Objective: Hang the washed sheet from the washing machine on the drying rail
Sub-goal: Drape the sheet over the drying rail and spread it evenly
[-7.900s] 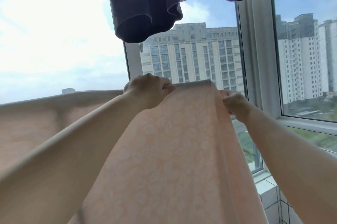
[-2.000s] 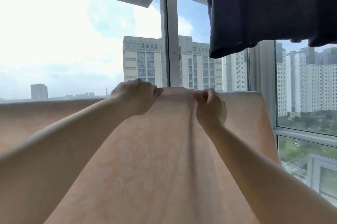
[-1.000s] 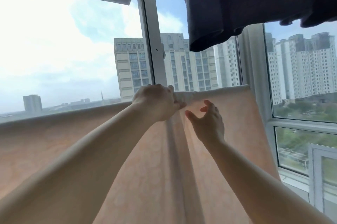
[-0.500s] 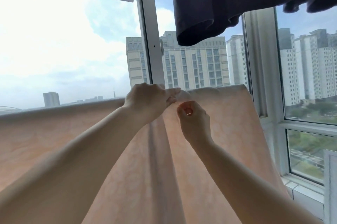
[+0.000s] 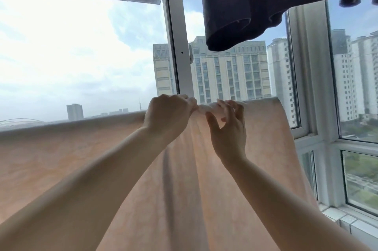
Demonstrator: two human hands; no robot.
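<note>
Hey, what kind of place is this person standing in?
Probably an enclosed high-rise balcony used for drying laundry: a pink sheet draped at window height, dark clothing hanging overhead, tower blocks outside.

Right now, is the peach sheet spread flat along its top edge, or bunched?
Mostly spread; bunched between the left hand and right hand, where the sheet has folds.

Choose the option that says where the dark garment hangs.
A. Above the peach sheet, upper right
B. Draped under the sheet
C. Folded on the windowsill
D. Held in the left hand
A: the dark garment hangs at upper right, above the peach sheet.
</note>
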